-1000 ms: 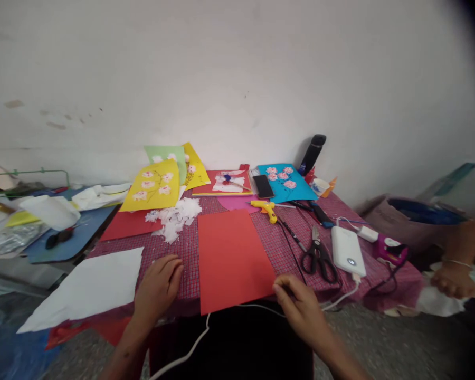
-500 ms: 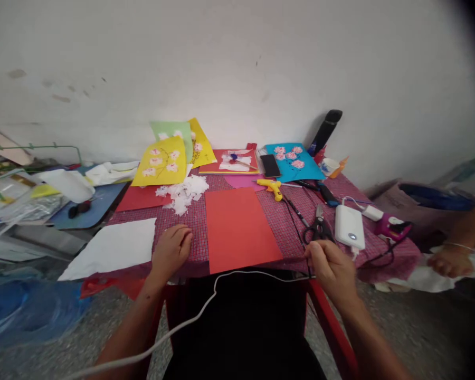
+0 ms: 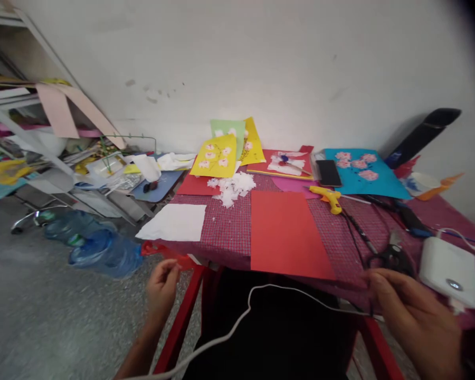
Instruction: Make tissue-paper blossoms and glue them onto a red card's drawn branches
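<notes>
My left hand (image 3: 162, 287) hangs in front of the table's edge, fingers curled in, with nothing visible in it. Beyond it lies a torn white paper sheet (image 3: 176, 221). My right hand (image 3: 414, 314) is by the front edge at the right, its fingers pinched together and blurred; what they hold, if anything, I cannot make out. Black-handled scissors (image 3: 391, 257) lie just behind it. A red paper sheet (image 3: 287, 235) lies flat between the hands. Behind that are a heap of torn white paper bits (image 3: 233, 187) and a yellow glue gun (image 3: 328, 198).
A white cable (image 3: 229, 335) crosses my lap. The white power bank (image 3: 449, 272) is at right, a phone (image 3: 328, 173) further back. Flower pictures on yellow paper (image 3: 217, 155) and blue paper (image 3: 364, 169) lie toward the wall. Blue water bottles (image 3: 103, 253) lie on the floor at left.
The view has turned left, showing more shelving and floor. My left hand has drawn back from the tabletop to in front of its edge. My right hand stays near the scissors.
</notes>
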`<state>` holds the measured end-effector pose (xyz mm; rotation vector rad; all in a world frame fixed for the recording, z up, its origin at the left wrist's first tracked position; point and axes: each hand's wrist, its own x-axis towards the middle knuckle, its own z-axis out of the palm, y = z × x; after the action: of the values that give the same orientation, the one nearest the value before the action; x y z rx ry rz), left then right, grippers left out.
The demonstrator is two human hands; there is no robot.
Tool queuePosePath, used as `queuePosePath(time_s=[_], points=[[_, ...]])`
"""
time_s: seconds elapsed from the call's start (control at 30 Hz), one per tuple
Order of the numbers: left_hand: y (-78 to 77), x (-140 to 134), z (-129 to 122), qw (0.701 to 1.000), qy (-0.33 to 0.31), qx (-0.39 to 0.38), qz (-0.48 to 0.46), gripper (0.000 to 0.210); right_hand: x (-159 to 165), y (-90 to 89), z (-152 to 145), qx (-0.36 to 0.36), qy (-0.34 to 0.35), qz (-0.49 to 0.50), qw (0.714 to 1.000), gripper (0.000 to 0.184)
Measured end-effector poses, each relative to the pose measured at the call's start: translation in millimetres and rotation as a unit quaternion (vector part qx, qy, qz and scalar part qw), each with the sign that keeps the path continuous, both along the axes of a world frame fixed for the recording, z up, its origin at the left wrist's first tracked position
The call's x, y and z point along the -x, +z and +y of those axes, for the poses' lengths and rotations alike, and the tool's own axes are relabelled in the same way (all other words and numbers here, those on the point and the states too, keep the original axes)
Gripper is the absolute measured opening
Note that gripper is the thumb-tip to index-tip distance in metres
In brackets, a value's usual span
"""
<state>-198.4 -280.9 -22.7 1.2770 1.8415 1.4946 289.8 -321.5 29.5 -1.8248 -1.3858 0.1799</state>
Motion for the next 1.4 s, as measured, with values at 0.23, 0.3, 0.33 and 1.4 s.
queuePosePath(time_s=[0.23, 0.3, 0.33, 1.4], points=[[35.1, -74.9, -21.8, 0.906, -0.275, 0.181, -0.267, 0.026, 64.8, 32.5, 17.5, -0.089, 0.267, -0.096, 0.955, 0.018], [40.9, -96.5, -18.1, 0.847, -0.344, 0.218, -0.343, 0.028, 95.9, 38.3, 20.2, -0.119, 0.365, -0.123, 0.915, 0.022], [41.8, -105.2, -15.7, 0.826, -0.367, 0.229, -0.361, 0.027, 109.9, 39.6, 20.3, -0.123, 0.393, -0.127, 0.902, 0.025], [12.6, -99.3, 157.5, 0.800, -0.339, -0.157, 0.469, 0.052, -47.2, 94.5, 5.8, -0.114, -0.016, -0.090, 0.989, 0.018]])
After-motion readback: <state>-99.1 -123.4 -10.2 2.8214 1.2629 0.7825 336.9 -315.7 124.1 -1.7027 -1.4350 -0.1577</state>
